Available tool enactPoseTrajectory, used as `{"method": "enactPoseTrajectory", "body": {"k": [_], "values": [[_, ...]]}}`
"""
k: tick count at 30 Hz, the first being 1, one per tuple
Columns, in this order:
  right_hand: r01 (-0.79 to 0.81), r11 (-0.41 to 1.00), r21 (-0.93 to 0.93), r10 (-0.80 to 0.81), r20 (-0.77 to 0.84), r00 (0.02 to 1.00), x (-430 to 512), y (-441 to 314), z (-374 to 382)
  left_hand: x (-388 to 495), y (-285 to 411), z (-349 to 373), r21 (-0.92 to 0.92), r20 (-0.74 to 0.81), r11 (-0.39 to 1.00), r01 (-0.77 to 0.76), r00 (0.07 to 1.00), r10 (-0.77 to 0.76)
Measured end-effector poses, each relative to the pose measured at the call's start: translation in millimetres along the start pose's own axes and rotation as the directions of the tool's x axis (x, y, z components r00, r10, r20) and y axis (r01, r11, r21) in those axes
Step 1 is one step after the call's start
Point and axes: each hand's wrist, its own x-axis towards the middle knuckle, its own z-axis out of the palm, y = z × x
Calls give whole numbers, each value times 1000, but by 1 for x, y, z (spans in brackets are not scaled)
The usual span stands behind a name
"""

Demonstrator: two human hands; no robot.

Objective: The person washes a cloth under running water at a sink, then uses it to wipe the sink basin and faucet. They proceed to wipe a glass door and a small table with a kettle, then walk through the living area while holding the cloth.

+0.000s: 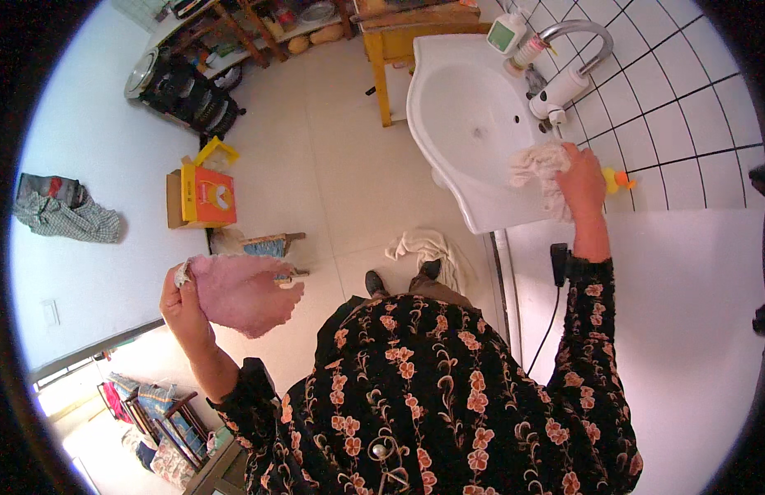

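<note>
My left hand (pixel 185 304) is raised at the left, its fingers closed on the corner of a pink cloth (pixel 243 294) that spreads out to the right over the floor view. At the right, my right hand (pixel 581 179) grips a crumpled pale cloth (pixel 543 166), which lies over the near rim of the white washbasin (pixel 438 167). A chrome-spouted faucet (pixel 561 93) stands at the basin's tiled side, beyond my right hand. Just right of that hand sits a yellow rubber duck (pixel 614 180). The basin holds no visible water.
A white cloth (pixel 428 244) lies on the floor around one of my shoes. An open orange and yellow carton (pixel 209 195) and a small stool (pixel 268 246) stand at the left. A wooden table (pixel 376 55) adjoins the basin. A black plug and cable (pixel 559 266) hang below it.
</note>
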Motion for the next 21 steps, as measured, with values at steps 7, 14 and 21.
{"method": "enactPoseTrajectory", "body": {"k": [7,14,21], "values": [[217,948,-231,-180,170,969,8,-3,-9,-1,-5,5,-37,39,999,22,999,-20],[234,970,66,-243,234,941,17,-19,125,-13,4,2,-11,-90,998,66,994,-66],[335,925,179,-305,-178,936,-10,-13,139,-28,3,-4,-112,-185,987,115,973,-135]]}}
